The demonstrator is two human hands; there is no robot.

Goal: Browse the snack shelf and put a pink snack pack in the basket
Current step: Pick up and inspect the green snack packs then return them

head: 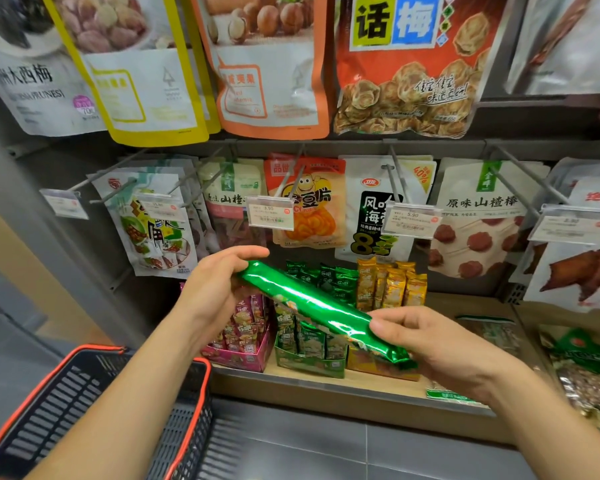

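A shiny green snack pack [312, 303] is held edge-up in front of the shelf between both hands. My left hand [215, 289] grips its upper left end. My right hand [426, 341] pinches its lower right end. Behind and below it, pink snack packs [246, 323] stand in a pink display box [243, 358] on the wooden shelf, partly hidden by my left hand. The dark basket with an orange rim [201, 372] hangs at the lower left under my left forearm.
Green packs in a green box [309, 344] and yellow packs [392, 285] stand beside the pink ones. Hanging snack bags on metal pegs [513, 164] with price tags [271, 213] fill the rows above. More bags lie at the right [582, 368]. Grey tiled floor lies below.
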